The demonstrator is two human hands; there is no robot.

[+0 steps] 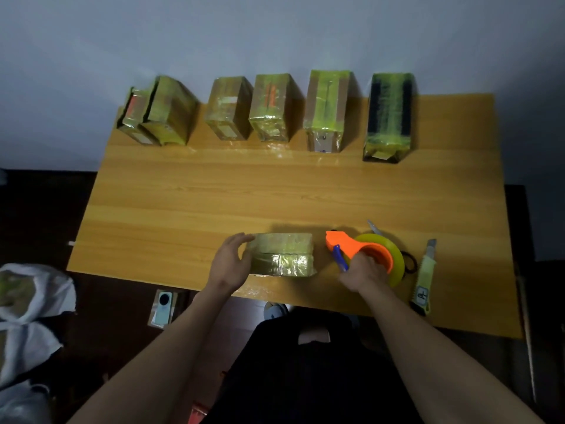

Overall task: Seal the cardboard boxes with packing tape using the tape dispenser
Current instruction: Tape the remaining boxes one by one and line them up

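Fingers of the left hand (230,261) curl loosely round the left end of a small tape-wrapped cardboard box (282,254), thumb on the near side and fingertips hooked over the top far edge, so the box lies directly to the right of that palm, flat on the wooden table (189,191) near its front edge. Fingers of the right hand (363,272) wrap round the handle of the orange tape dispenser (360,249), which sits just right of the box with a small gap between them; its nose points left toward the box, and a roll of yellowish packing tape (393,261) is mounted in it beyond the knuckles. A blue part (340,255) sticks out beside the thumb. Right of the dispenser a utility knife (425,276) lies along the table edge, bearing a pale label with a dark handwritten mark that I cannot read. Along the far side of the table stands a row of taped boxes (269,107); one shows orange printing on top and the rightmost box (389,114) has black bands, but no writing is legible. Below the table's near-left edge a phone (163,307) lies with its round camera facing up.
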